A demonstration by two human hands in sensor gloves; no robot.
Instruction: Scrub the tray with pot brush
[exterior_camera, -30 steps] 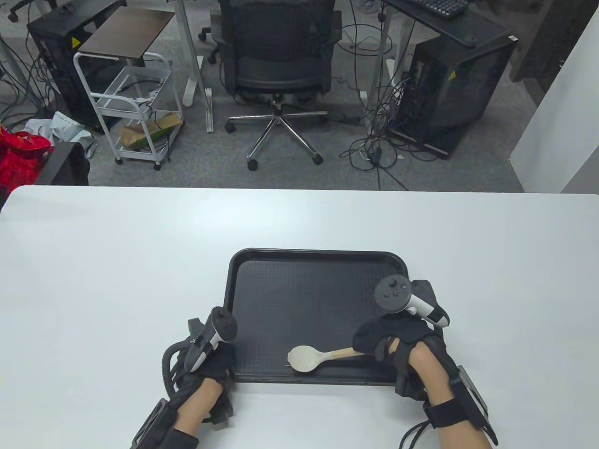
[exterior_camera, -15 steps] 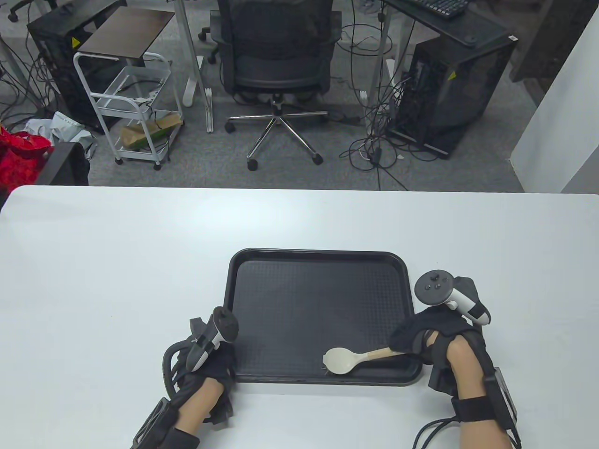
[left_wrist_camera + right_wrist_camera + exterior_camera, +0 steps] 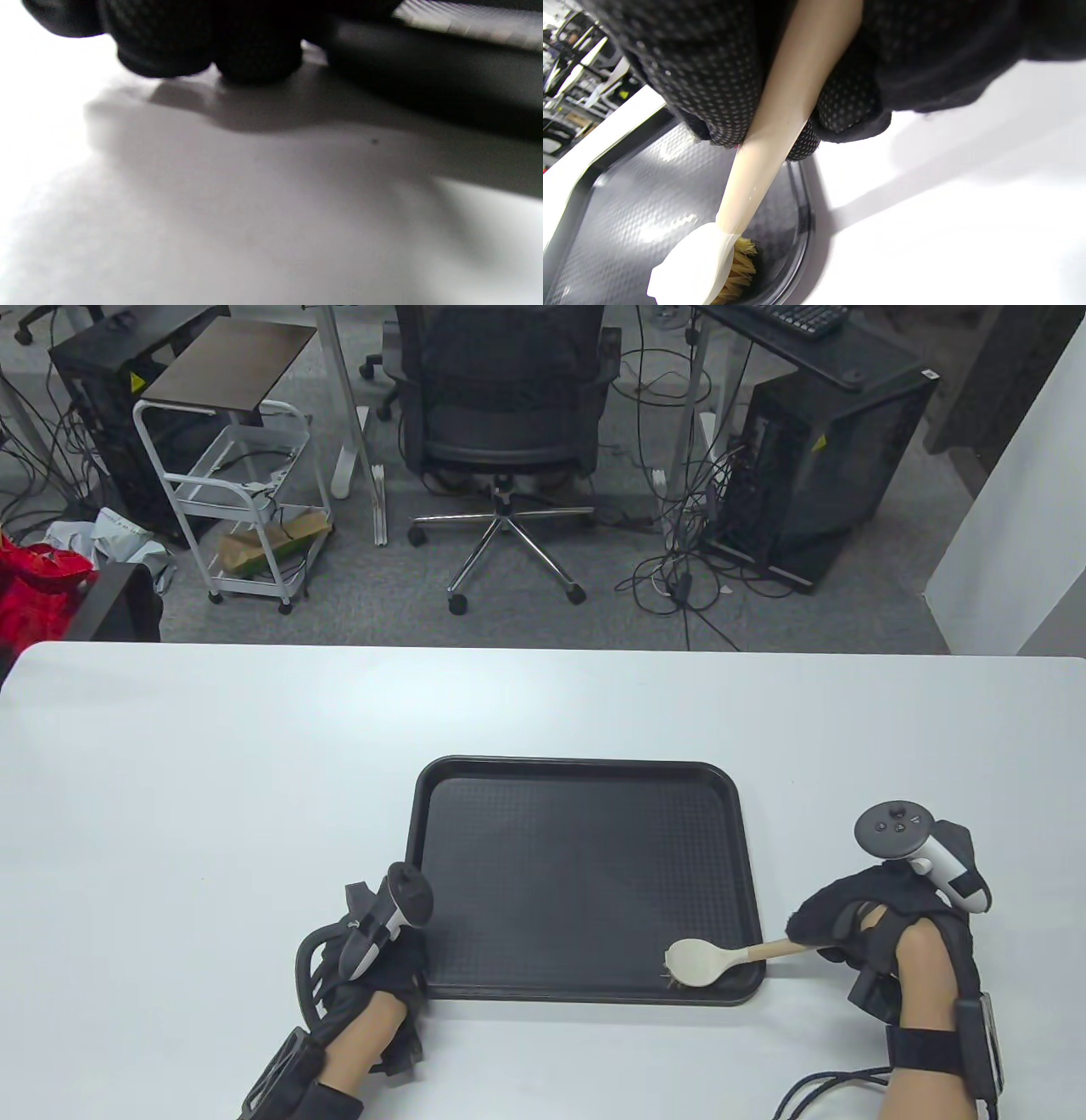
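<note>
A black textured tray [image 3: 577,789] lies on the white table [image 3: 212,780], near the front edge. My right hand [image 3: 836,929] grips the pale wooden handle of the pot brush [image 3: 704,960]; its white head sits in the tray's near right corner, bristles down. In the right wrist view the pot brush [image 3: 746,212] runs down from my curled fingers [image 3: 840,110] to tan bristles on the tray [image 3: 628,203]. My left hand [image 3: 399,976] rests at the tray's near left corner; its fingers [image 3: 254,59] touch the table beside the tray's rim [image 3: 424,80].
The white table reaches far left, right and back of the tray. Beyond its far edge stand an office chair [image 3: 505,415], a white wire cart [image 3: 237,492] and computer towers [image 3: 814,466] on the floor.
My right hand has drawn the brush to the right along the tray's near edge, from the middle to the near right corner, and now sits off the tray. The left hand has stayed put.
</note>
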